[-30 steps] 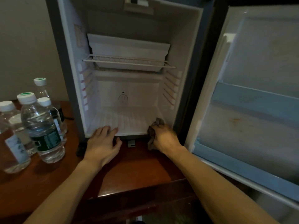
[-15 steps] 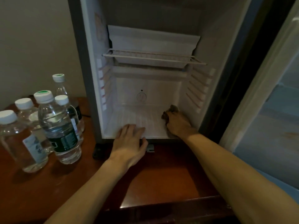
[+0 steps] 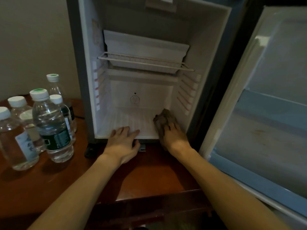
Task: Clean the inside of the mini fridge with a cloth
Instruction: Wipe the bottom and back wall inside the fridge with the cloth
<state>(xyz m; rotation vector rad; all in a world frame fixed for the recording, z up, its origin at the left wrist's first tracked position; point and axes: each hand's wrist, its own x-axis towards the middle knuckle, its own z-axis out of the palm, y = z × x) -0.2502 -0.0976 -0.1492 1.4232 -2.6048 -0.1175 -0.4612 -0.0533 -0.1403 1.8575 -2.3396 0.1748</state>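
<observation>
Vs half a second ago: my right hand (image 3: 174, 136) has pulled back toward the front lip of the fridge floor, dragging the cloth (image 3: 163, 120) with it; before, it sat deeper at the back right corner. My left hand (image 3: 123, 141) has not moved, still flat at the front edge. View has tilted up a bit, so the top of the mini fridge (image 3: 212, 47) cavity and more of the open door (image 3: 274, 113) are back in frame.

Cloth: dark brown, crumpled, on the ribbed white floor at the right side, close to the right wall. Long axis runs front to back, far end pointing at the rear wall, near end under my palm. Right hand presses down on it, fingers mostly straight over the top, no clear pinch. Left hand is flat, fingers spread, fingertips on the floor lip, wrist over the bench (image 3: 149, 176).

Wire shelf (image 3: 144, 61) sits mid height with a white tray (image 3: 146, 47) behind and above it.

Hard to read: near part of the cloth is hidden under my hand, so its full outline is unknown. Sticker on the left inner wall is illegible. Water bottles (image 3: 51, 125) stand left on the bench, leftmost one cut by the frame edge, labels blurred. Door's lower edge is cut off at right.
</observation>
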